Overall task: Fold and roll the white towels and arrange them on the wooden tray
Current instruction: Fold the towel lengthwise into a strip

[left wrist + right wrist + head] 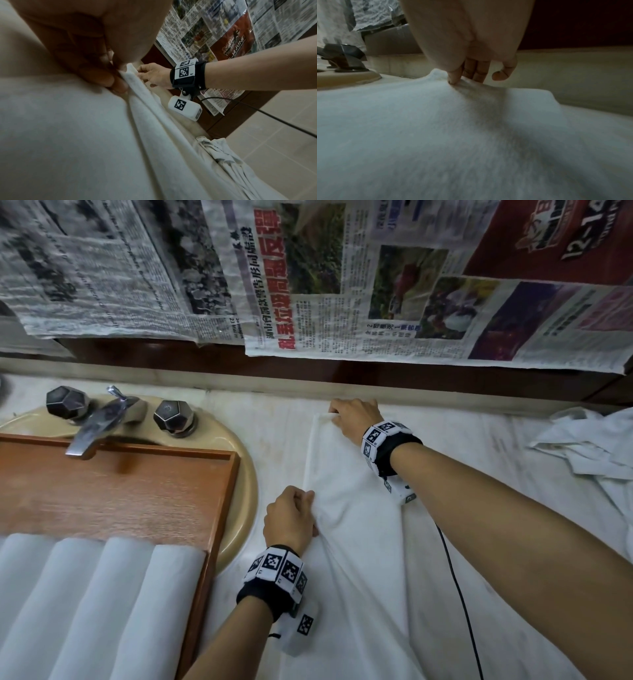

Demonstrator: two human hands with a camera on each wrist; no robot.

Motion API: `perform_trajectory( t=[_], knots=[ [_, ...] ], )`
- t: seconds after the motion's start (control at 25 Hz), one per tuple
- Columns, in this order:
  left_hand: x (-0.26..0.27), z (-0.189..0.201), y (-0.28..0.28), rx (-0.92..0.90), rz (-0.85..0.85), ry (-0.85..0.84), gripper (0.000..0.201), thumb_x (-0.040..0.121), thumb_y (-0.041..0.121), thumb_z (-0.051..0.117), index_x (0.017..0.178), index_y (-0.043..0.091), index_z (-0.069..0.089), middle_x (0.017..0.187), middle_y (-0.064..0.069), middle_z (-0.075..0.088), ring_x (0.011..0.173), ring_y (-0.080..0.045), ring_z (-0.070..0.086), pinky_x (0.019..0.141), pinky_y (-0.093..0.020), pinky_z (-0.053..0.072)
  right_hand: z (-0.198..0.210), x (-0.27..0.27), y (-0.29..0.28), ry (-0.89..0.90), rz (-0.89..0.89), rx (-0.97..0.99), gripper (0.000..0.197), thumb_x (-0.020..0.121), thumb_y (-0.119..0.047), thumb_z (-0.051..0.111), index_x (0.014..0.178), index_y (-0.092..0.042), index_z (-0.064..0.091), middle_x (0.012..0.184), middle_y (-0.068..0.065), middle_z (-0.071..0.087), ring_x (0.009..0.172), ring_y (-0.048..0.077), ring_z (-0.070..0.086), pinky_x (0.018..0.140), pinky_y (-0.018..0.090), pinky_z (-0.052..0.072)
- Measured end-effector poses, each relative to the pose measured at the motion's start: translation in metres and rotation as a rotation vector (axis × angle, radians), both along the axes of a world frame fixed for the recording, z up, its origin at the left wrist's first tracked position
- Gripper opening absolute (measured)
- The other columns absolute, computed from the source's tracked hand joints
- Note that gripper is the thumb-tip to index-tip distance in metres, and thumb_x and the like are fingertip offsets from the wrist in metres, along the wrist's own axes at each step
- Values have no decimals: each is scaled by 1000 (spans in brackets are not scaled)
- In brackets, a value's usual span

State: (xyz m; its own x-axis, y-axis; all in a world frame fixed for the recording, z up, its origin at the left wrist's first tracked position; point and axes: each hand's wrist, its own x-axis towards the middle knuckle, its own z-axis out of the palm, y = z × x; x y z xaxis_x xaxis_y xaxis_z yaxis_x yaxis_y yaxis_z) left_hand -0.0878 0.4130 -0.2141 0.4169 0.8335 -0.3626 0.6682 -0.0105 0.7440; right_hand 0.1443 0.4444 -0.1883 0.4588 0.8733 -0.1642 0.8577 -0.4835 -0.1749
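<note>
White towel [346, 481] lies along the counter's back edge; my left hand [291, 517] and right hand [354, 419] pinch its left fold. Uneven pull could skew that fold, I judge

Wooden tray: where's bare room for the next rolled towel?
The wooden tray is bare between the tap and the four rolled towels crowding its near end. The counter strip between basin and towel is narrow.

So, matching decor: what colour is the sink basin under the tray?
Beige sink basin, clearest in the head view.
</note>
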Motion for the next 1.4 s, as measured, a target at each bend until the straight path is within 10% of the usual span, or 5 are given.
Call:
perform_trajectory(
  t=[0.32,0.6,1.08,1.24,1.4],
  knots=[
    [11,-8,5,11,30,128,29,92,47,44,77,23,52,60,0,67,61,-26,66,67,-41,58,-5,-11,-3,-78,18,2,25,95,-10,44,118,-19,49,117,1,60,108,24,55,93,45,28],
    [21,-9,11,0,18,226,25,84,41,46,73,22,56,61,-1,68,61,-26,67,67,-38,59,-16,-33,-97,21,698,-174,63,103,-51,20,153,-29,-10,159,-13,-21,145,7,-22,115,48,-17],
    [20,-7,16,-35,72,231,28,71,45,51,67,19,61,68,-7,69,62,-31,68,67,-40,60,-18,-23,-114,64,6,-237,71,99,-57,17,153,-22,-13,158,-2,-26,146,16,-22,112,57,-17],
    [20,7,14,-58,58,251,36,81,41,59,70,8,68,67,-11,70,64,-31,69,69,-42,60,-13,-74,-164,104,277,-213,67,101,-50,23,154,-23,-7,159,-5,-23,146,15,-20,115,59,-8],
    [5,44,-25,231,-132,247,33,89,29,62,119,15,60,119,-5,62,107,-28,59,89,-40,50,-4,-94,-205,180,-124,-157,60,103,-35,32,154,-13,9,162,1,-10,149,24,-8,117,54,-2]
  ],
)
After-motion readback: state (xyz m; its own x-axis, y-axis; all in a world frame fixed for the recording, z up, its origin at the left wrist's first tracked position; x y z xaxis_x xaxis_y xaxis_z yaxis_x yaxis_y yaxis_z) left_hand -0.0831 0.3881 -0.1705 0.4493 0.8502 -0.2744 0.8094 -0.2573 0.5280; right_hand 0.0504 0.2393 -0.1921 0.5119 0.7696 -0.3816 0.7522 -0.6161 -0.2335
